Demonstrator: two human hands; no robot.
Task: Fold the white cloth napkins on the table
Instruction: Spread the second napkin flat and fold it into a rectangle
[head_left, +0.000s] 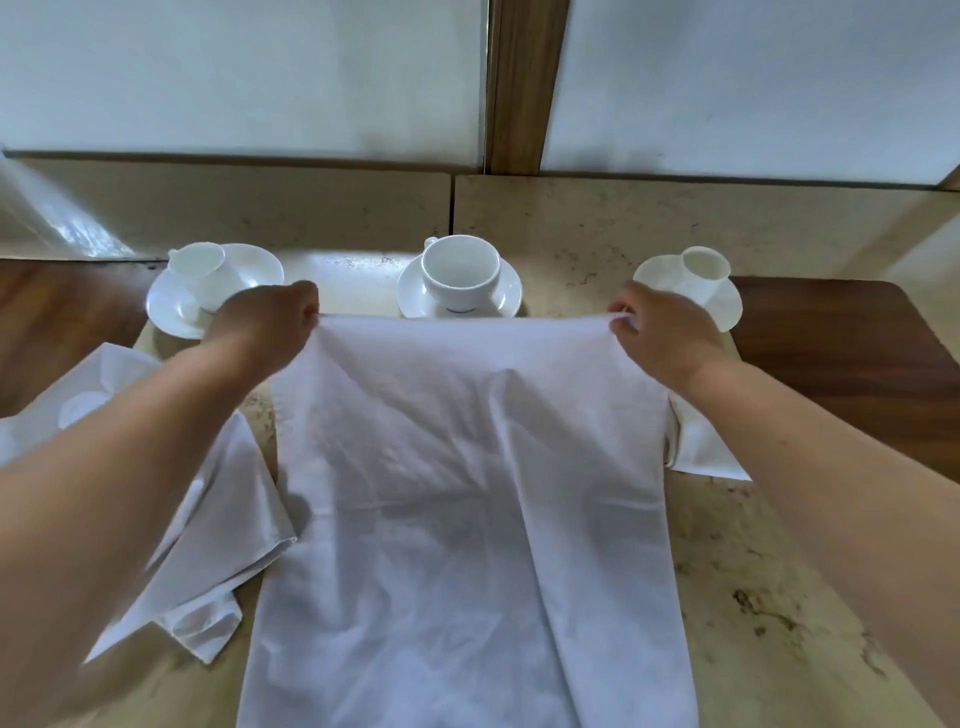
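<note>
A large white cloth napkin (467, 493) lies spread down the middle of the beige stone table (753, 571), its far edge stretched taut. My left hand (270, 322) pinches the far left corner of that napkin. My right hand (660, 338) pinches the far right corner. Both corners are lifted slightly off the table, just in front of the cups. A second white napkin (208, 545) lies crumpled on the left, partly under my left forearm. A folded white napkin (701, 447) shows under my right wrist.
Three white cups on saucers stand along the far edge: left cup (200, 270), middle cup (460, 273), right cup (701, 270). Dark wooden surfaces (841, 353) flank the table on both sides. A frosted window and stone ledge (649, 218) run behind.
</note>
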